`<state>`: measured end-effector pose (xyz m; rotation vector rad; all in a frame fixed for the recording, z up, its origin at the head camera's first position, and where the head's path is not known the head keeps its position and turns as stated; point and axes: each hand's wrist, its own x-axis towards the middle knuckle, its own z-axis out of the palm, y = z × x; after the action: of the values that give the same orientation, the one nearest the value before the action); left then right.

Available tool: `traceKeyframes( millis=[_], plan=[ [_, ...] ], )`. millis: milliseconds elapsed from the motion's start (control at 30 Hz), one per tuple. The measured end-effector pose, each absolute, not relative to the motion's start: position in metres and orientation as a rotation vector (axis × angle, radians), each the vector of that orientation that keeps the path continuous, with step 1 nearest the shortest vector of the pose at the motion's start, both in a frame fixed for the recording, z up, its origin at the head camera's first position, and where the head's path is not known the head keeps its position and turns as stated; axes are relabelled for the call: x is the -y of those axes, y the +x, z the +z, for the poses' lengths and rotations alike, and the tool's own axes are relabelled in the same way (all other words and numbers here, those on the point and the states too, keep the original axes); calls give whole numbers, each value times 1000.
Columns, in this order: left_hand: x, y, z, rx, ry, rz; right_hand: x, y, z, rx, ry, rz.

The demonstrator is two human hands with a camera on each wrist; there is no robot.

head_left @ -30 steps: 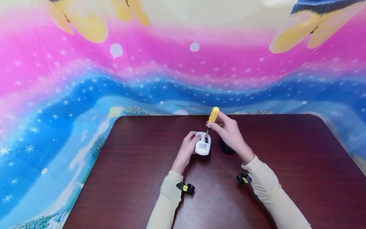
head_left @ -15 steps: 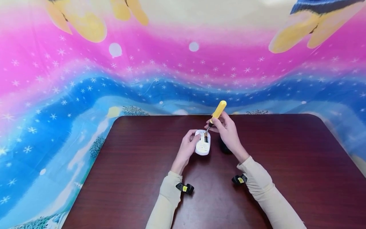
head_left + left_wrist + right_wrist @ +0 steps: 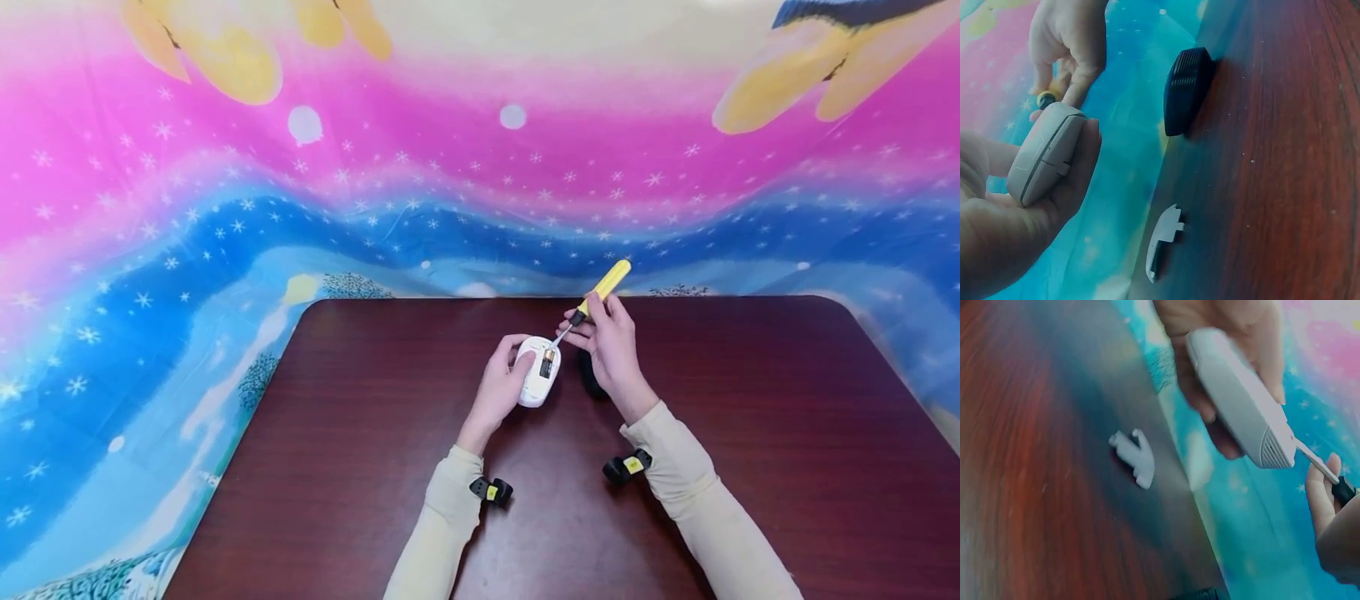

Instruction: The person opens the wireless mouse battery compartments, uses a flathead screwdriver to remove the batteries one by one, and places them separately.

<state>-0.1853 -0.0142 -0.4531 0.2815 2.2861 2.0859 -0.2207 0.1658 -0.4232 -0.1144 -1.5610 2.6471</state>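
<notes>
My left hand (image 3: pixel 498 382) grips a white computer mouse (image 3: pixel 534 392) above the table, thumb across its underside, which faces me. A battery (image 3: pixel 547 365) shows in the mouse's uncovered compartment. My right hand (image 3: pixel 615 348) pinches a screwdriver with a yellow handle (image 3: pixel 611 282) and black collar, slanting up to the right. The screwdriver's metal shaft (image 3: pixel 1313 457) runs to the end of the mouse, its tip right by the battery's end. In the left wrist view, the mouse (image 3: pixel 1047 156) hides most of the screwdriver.
A white cover piece (image 3: pixel 1163 240) lies on the dark red-brown table (image 3: pixel 360 433), beneath the hands. A black ridged object (image 3: pixel 1188 94) stands farther along, partly behind my right hand in the head view. A patterned cloth (image 3: pixel 450 183) hangs behind the table's far edge.
The screwdriver has tipped over to the right, from steep to slanting, as the right hand turned. The left hand has tilted the mouse slightly and shifted it a little rightward.
</notes>
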Motion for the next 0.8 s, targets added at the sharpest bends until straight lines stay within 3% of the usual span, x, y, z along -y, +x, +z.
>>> traceKeyframes(
  millis=[200, 800],
  plan=[
    [15, -185, -450, -2336, 219, 2134, -184, -218, -415, 1519, -264, 2745],
    [14, -190, -455, -2224, 52, 2241, -256, -198, -411, 1985, -249, 2401]
  ],
)
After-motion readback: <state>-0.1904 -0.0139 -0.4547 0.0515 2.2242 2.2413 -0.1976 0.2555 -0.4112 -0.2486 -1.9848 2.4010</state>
